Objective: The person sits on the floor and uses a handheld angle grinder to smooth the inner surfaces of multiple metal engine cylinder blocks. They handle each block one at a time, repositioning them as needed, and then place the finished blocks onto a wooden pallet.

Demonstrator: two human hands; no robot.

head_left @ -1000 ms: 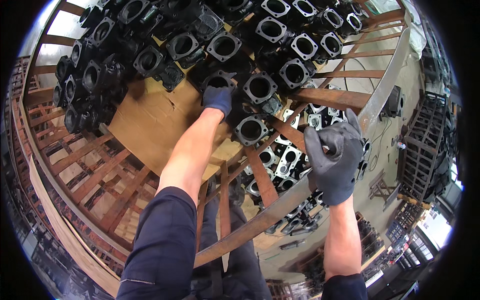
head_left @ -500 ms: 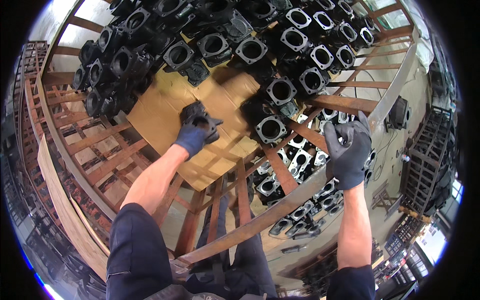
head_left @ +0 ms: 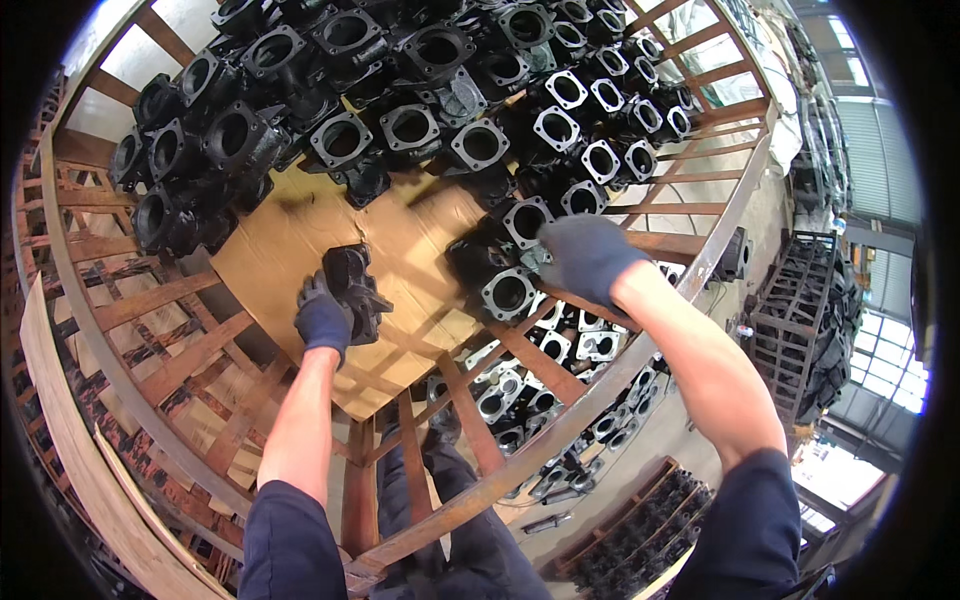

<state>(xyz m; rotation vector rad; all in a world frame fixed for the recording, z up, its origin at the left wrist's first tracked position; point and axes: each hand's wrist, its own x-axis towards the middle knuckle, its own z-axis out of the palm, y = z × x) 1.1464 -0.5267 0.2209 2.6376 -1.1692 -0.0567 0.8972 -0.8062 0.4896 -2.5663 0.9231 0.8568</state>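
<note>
My left hand, in a dark glove, is closed on the left side of a black flanged casting. That casting stands on the brown cardboard with nothing right around it. My gloved right hand is over the cage's right side, beside two black castings whose round-holed flanges face up. The back of the hand hides most of its fingers, so I cannot see whether it grips one. More black castings with square flanges stand packed in rows along the far side.
A rusty metal cage with a curved rim surrounds the castings, its near rim between me and the cardboard. Outside it, silver-faced castings sit lower on the right. Wooden boards lean at the left. A dark rack stands far right.
My right hand has gone from the cage's right rim leftward and inward to the castings. The casting under my left hand has come nearer and now stands on the cardboard. The whole view has shifted.
</note>
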